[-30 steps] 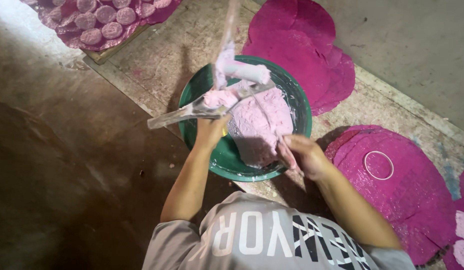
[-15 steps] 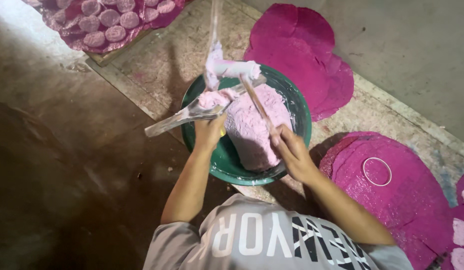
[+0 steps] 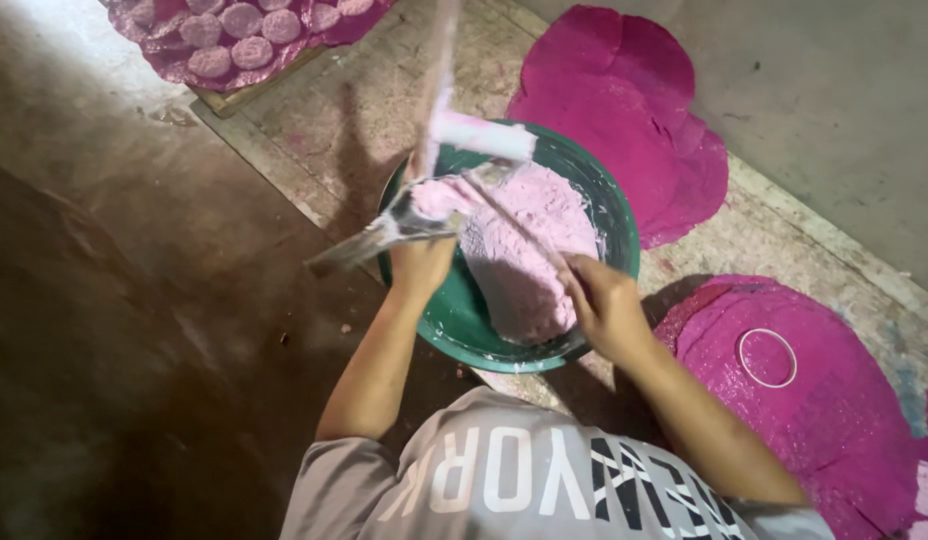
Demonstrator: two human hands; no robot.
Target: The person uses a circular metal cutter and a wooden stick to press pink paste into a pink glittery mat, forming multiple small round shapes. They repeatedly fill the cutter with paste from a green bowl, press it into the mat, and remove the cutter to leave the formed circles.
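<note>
Pink paste (image 3: 529,250) fills the green basin (image 3: 614,215) on the floor. Left hand (image 3: 421,265) grips a flat metal scraper (image 3: 379,238); right hand (image 3: 606,305) is closed on a thin stick (image 3: 514,215) over the paste.

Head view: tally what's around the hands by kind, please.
Green bowl of pink paste: 1
Metal scraper, left hand: 1
Stick, right hand: 1
White ring: 1
Magenta sheets fully in view: 2
Tray of pink discs: 1
Total: 7
</note>
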